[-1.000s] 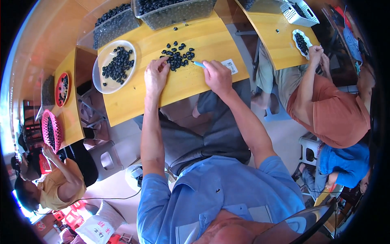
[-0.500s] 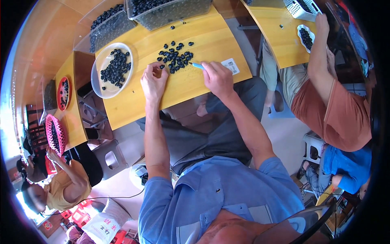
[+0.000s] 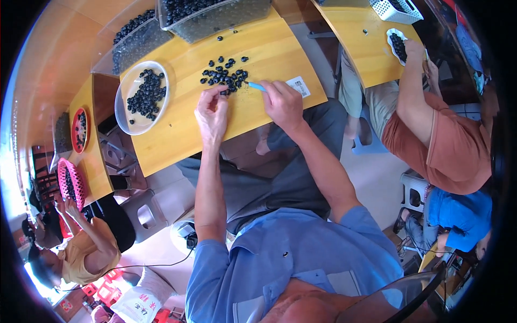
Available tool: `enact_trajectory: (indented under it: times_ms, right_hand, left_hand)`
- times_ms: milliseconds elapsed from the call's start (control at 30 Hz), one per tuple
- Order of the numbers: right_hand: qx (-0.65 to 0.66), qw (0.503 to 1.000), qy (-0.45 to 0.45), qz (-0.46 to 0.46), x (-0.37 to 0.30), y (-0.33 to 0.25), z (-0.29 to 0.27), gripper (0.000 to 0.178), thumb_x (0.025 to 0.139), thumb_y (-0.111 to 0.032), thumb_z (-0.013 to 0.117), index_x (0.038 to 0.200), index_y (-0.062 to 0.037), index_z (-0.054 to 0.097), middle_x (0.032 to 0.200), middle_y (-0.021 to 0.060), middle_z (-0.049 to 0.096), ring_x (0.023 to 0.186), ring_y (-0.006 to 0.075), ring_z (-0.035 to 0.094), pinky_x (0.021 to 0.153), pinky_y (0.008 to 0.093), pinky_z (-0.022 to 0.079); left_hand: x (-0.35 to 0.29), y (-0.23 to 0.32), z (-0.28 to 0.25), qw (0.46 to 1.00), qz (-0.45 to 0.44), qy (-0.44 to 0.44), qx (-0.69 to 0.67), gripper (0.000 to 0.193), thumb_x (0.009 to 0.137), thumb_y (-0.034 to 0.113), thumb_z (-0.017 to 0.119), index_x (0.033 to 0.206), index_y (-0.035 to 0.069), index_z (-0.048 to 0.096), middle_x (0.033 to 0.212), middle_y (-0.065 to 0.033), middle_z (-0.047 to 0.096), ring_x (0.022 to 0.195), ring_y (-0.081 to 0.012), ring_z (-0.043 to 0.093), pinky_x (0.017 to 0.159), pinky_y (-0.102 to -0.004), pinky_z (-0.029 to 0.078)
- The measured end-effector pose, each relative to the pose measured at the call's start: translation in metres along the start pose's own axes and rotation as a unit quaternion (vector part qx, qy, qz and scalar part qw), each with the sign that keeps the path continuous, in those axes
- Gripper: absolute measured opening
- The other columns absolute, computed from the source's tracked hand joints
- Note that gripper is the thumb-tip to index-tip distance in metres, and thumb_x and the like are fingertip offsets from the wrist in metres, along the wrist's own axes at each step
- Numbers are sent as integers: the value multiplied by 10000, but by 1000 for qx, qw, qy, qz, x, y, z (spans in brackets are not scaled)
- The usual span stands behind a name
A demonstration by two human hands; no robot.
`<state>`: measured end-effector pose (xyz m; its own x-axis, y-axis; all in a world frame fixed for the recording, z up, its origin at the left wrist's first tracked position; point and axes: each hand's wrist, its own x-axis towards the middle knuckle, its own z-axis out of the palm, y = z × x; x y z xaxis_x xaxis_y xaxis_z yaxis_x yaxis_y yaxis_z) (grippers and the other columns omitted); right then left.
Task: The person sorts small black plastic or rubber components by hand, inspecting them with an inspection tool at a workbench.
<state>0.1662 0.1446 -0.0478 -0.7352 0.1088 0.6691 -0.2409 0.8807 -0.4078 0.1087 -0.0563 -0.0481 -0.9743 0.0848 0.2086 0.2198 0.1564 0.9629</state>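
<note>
My left hand [image 3: 211,114] is at the near edge of a loose pile of small, shiny dark round pieces [image 3: 218,74], which look like beads or berries. Its thumb and forefinger are pinched on one dark round piece [image 3: 223,92]. To the right, my right hand [image 3: 284,106] is closed round a slim light-blue-handled tool [image 3: 257,86]. The tool's thin dark tip points left at the pile; whether it touches a piece I cannot tell. Fine crumbs lie on the wood below the tip.
A clear round bowl [image 3: 119,105] with many dark pieces stands left on the wooden table [image 3: 188,137]. Clear bins [image 3: 215,27] full of them line the far side. A white label [image 3: 298,86] lies right. Co-workers sit at tables on both sides, one by a white dish [image 3: 391,49].
My left hand's fingertips have moved in closer to the pile and the tool tip. My right hand keeps its grip on the tool. The whole view has shifted slightly.
</note>
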Motion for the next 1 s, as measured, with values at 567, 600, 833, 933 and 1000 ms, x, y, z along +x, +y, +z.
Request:
enact_trajectory:
  times_ms: [567,600,833,933,1000]
  right_hand:
    - [12,999,-25,-16,-1,1,-3,233,849,-51,746,1080,-59,720,820,79,638,757,282,677,646,415,549]
    - [18,999,-31,-24,-1,1,-3,235,848,-52,747,1081,-57,720,815,78,629,751,280,672,646,413,547]
    - [23,998,-29,-43,-1,0,-2,227,849,-58,751,1073,-58,719,785,67,592,729,262,656,625,402,530]
    - [18,998,-34,-56,-1,0,-3,221,850,-59,748,1069,-64,719,775,62,579,714,252,646,611,394,520]
    - [17,997,-39,-64,-1,0,-4,204,853,-58,742,1055,-65,720,765,58,567,696,245,636,599,391,512]
  left_hand:
    - [-8,-1,20,994,-69,-19,-79,205,931,36,815,1127,-8,777,932,-10,709,813,-69,591,733,-243,509]
    - [-9,-1,20,994,-69,-20,-79,205,931,36,815,1127,-8,777,932,-10,709,813,-69,591,733,-243,509]
    - [-10,4,22,996,-81,-22,-27,230,930,42,820,1143,-20,759,994,-59,779,878,-84,688,812,-248,566]
    - [-10,6,22,995,-90,-24,-26,222,926,38,822,1125,-28,751,989,-60,786,876,-82,697,814,-248,573]
    - [-10,7,22,995,-89,-29,-17,217,924,37,824,1116,-31,748,972,-52,783,863,-78,692,804,-246,571]
